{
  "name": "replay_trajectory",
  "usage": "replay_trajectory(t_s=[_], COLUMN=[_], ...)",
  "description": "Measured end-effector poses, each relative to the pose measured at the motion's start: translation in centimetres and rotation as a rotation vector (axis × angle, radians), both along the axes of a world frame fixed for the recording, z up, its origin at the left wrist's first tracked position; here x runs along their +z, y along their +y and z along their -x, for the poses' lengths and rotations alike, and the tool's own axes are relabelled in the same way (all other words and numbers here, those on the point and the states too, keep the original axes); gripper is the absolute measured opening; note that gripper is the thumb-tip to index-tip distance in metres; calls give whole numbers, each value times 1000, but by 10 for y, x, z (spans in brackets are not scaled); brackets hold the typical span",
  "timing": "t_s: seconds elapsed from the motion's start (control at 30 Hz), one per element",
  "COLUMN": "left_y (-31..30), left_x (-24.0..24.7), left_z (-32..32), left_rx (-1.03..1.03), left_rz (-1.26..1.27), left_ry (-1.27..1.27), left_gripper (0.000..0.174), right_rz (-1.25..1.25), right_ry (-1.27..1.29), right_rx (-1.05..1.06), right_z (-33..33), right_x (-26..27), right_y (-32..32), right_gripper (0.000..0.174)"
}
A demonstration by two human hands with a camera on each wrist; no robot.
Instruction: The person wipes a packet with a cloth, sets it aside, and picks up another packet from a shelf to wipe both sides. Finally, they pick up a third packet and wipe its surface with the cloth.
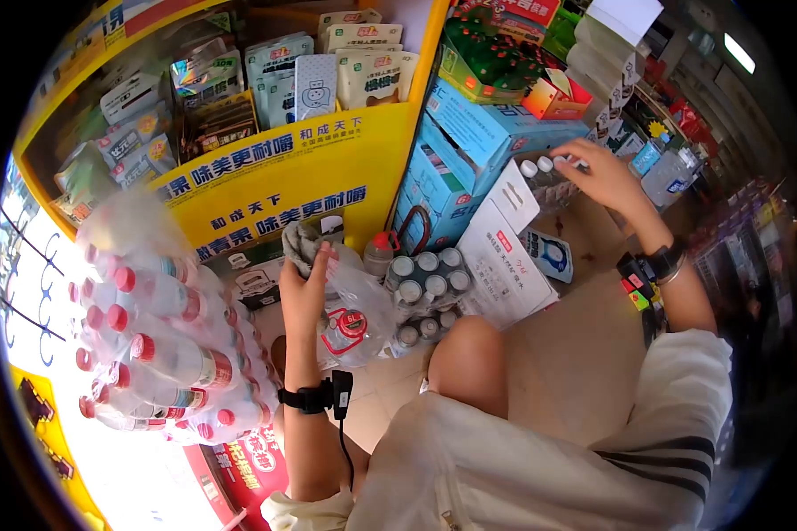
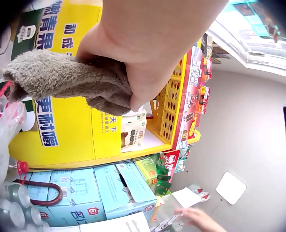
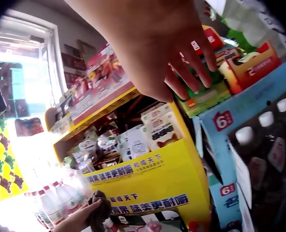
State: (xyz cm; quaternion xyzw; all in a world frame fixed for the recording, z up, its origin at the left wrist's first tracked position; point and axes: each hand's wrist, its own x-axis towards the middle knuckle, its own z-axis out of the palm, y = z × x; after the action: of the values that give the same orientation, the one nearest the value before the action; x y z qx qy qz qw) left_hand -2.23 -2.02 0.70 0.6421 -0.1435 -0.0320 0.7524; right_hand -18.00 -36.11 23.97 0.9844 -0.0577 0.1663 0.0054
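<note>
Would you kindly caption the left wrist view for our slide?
Left hand gripping a cloth in front of yellow shelving.

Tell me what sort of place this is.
Probably a small shop: packets fill a yellow display rack, red-capped bottles stand shrink-wrapped in bulk, and blue cartons are stacked beside the rack.

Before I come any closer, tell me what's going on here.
Someone's left hand grips a grey cloth in front of a yellow shelf. The right hand is stretched out near some white-capped bottles, fingers loose, holding nothing. Wrapped red-capped bottles stand stacked on the person's left.
</note>
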Motion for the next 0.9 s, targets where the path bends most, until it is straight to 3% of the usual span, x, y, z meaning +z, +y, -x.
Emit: replay_trajectory(t_s=[0.1,0.13,0.17,0.27,0.37,0.57,0.8,0.87,0.9], left_y=[3,3,2,1,-1,2,3,5,6], left_x=[-8,-14,-18,-42,-43,-51,-55,-57,-60], left_z=[0,-1,0,-5,-1,-4,-6,-8,-11], left_rx=[14,34,45,104,123,114,108,121,128], left_rz=[-49,-60,-61,-191,-268,-379,-272,-258,-259], left_ry=[-1,-11,-3,3,52,122,118,110,110], left_gripper=[31,32,36,41,46,54,54,54,54], right_rz=[-178,-148,-167,20,-20,-118,-51,-26,-43], right_ry=[226,223,406,512,660,752,744,718,732], right_rx=[-134,-20,-173,-107,-211,-55,-17,38,-20], right_z=[42,54,61,87,92,74,49,45,43], right_x=[-56,-87,-98,-153,-179,-204,-222,-231,-232], right_y=[-73,-107,-117,-160,-173,-160,-162,-184,-184], right_gripper=[28,30,37,51,63,73,77,82,93])
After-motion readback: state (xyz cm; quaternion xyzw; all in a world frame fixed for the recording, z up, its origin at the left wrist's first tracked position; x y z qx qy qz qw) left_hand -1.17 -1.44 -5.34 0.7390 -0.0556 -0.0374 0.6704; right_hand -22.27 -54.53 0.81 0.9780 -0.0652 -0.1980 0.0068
